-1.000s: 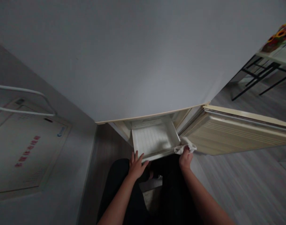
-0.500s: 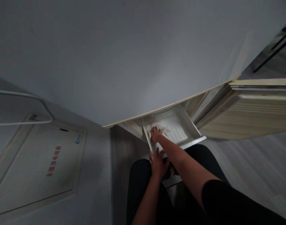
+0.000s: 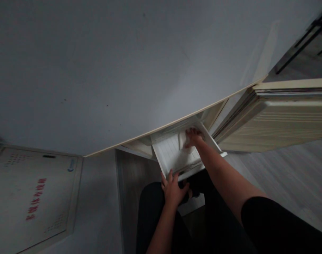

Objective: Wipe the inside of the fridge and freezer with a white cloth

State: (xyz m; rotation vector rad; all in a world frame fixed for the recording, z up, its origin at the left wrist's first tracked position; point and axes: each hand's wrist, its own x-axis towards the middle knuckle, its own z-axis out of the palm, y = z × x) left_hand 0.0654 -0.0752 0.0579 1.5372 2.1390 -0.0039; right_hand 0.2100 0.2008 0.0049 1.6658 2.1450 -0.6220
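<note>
A white drawer (image 3: 166,157) with a ridged bottom is pulled out of a low opening in front of my knees. My left hand (image 3: 174,188) grips its front edge near the left corner, fingers over the rim and thumb below. Inside the drawer, toward its right side, my right hand (image 3: 194,137) presses down on a white cloth (image 3: 182,140). The cloth lies bunched under the palm and fingers, and part of it is hidden by the hand.
A large pale panel (image 3: 161,70) rises above the drawer. An open cream door (image 3: 290,123) with a ribbed inner face stands to the right. At left is a wall box cover (image 3: 36,194) with red lettering. Dark metal legs (image 3: 295,53) stand at upper right.
My right hand has moved the cloth from the left side of the drawer across to its right side. My left hand stays at the front edge. The view has shifted a little.
</note>
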